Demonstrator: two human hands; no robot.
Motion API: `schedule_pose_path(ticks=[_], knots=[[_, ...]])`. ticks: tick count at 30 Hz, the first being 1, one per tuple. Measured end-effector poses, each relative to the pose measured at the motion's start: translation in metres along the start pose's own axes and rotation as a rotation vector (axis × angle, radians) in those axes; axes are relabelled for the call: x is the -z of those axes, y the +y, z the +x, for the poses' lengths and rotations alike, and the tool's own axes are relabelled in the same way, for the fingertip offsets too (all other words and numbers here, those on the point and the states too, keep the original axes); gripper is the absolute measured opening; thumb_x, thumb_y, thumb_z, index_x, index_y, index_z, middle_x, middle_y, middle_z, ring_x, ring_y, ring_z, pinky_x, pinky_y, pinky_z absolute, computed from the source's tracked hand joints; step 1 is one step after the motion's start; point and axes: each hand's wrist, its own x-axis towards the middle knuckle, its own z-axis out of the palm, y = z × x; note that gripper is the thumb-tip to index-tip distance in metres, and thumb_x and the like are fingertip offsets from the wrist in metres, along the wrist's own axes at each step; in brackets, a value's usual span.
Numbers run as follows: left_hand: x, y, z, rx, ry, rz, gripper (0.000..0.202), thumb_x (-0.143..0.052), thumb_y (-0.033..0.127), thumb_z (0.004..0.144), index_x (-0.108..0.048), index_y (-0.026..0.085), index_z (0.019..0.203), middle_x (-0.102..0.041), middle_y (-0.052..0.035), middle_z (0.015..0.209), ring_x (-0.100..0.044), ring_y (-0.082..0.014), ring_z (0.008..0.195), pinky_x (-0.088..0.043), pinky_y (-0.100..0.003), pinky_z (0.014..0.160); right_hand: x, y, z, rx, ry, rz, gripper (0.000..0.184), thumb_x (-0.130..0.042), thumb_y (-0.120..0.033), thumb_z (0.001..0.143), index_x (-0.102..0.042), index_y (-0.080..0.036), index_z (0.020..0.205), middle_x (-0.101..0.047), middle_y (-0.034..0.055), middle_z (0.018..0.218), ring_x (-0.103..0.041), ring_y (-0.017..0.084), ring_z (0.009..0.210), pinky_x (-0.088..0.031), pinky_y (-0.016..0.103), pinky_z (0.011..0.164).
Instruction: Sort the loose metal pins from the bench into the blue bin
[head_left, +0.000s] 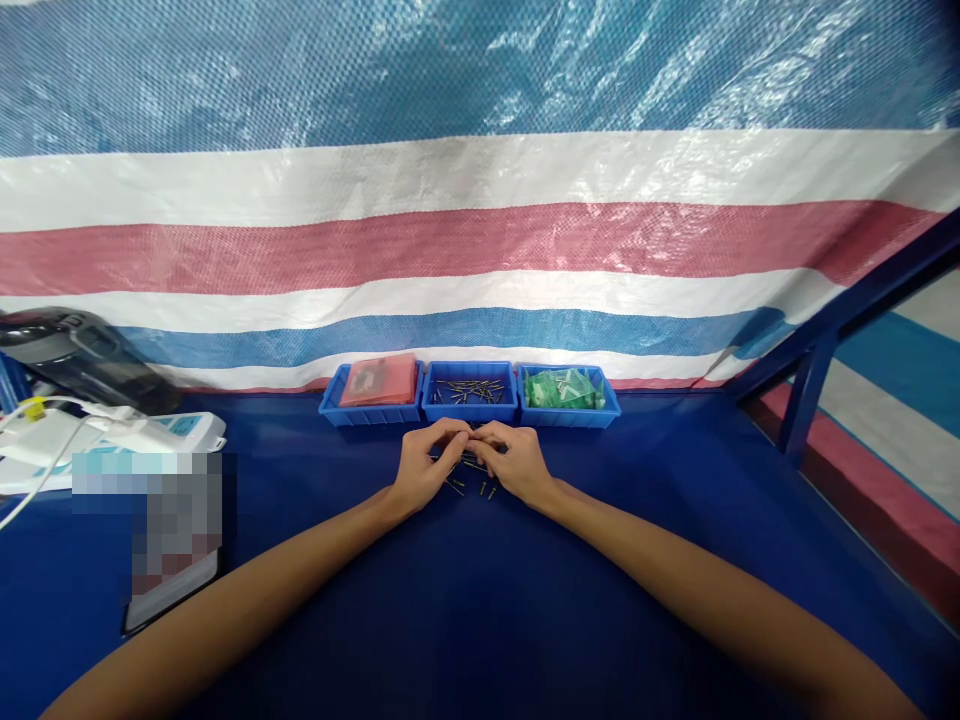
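My left hand (424, 468) and my right hand (521, 462) meet at the fingertips just in front of the middle bin. The fingers of both are closed in a pinch, and what they hold is hidden or too small to name. Several thin metal pieces that look like screws (492, 491) lie loose on the blue table under and between the hands. More of the same slim pieces (472, 388) are in the blue middle bin (471, 412) behind them.
A left blue bin (375, 414) holds red plastic bags (394, 378); a right blue bin (570, 418) holds green packets (564, 388). At left are a white power strip (202, 428) with cables, a dark bottle (90, 355) and a phone-like device (172, 592). A blue frame bar (806, 400) stands right.
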Motion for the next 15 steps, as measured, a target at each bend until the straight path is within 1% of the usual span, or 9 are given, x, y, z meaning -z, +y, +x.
schedule_pose_path(ticks=[3,5,11,15], knots=[[0.0002,-0.0003,-0.0003,0.002,-0.003,-0.006,0.017,-0.052,0.026,0.089,-0.064,0.014,0.086,-0.057,0.0025,0.059,-0.048,-0.0062,0.046,-0.041,-0.018,0.049,0.0005,0.0005,0.0011,0.015,0.048,-0.038,0.022,-0.061,-0.036,0.085,-0.065,-0.016,0.077,-0.055,-0.0039,0.048,-0.049,0.009,0.041,-0.04,0.021,0.045],[0.0006,-0.0003,-0.0004,-0.001,-0.001,-0.008,0.017,-0.051,0.026,0.09,-0.064,0.014,0.087,-0.057,0.0024,0.059,-0.048,-0.0062,0.046,-0.04,-0.018,0.049,0.0013,0.0005,0.0018,0.017,0.057,-0.061,0.021,-0.06,-0.036,0.085,-0.065,-0.016,0.079,-0.054,-0.004,0.048,-0.049,0.01,0.043,-0.04,0.021,0.047],[0.0008,0.0009,0.0002,-0.004,0.009,0.005,0.019,-0.051,0.027,0.09,-0.064,0.013,0.088,-0.058,0.002,0.059,-0.049,-0.0061,0.046,-0.04,-0.017,0.049,0.003,-0.0018,0.0026,0.044,0.019,-0.07,0.02,-0.056,-0.032,0.089,-0.066,-0.016,0.083,-0.059,-0.0016,0.058,-0.052,0.009,0.047,-0.042,0.021,0.051],[0.0009,0.001,-0.0002,-0.014,0.012,0.013,0.019,-0.051,0.026,0.09,-0.064,0.013,0.087,-0.058,0.002,0.059,-0.05,-0.0062,0.046,-0.041,-0.017,0.049,0.0031,-0.0031,0.0019,0.067,0.024,-0.081,0.017,-0.055,-0.028,0.089,-0.066,-0.016,0.084,-0.06,-0.001,0.06,-0.052,0.009,0.048,-0.043,0.021,0.054]])
